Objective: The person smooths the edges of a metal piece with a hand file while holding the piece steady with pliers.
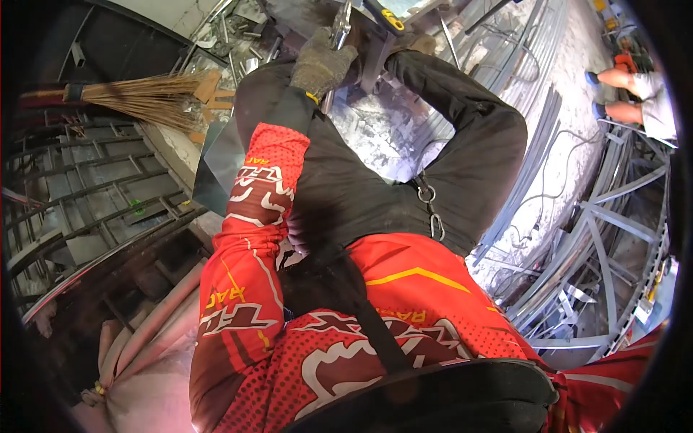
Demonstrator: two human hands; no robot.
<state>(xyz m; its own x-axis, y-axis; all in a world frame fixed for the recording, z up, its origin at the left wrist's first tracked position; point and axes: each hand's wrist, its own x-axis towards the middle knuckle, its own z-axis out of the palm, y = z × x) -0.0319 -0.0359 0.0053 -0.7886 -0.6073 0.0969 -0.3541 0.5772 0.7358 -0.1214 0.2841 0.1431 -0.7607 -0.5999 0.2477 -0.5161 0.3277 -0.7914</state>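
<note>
My left hand (323, 63), in a grey knitted work glove, is raised above my left knee at the top of the head view. Its fingers are closed around a shiny silver metal tool (341, 25), whose exact kind is not clear. Just right of the glove are dark steel pieces (375, 54) and a black and yellow object (384, 16). My right hand is out of sight; only a red sleeve (613, 379) shows at the lower right.
A straw broom (137, 97) lies at the left above a steel grid frame (86, 187). Long metal bars (530, 151) and welded trusses (613, 245) fill the right side. Another person's legs (624, 94) are at the upper right. A dark curved brim (433, 397) crosses the bottom.
</note>
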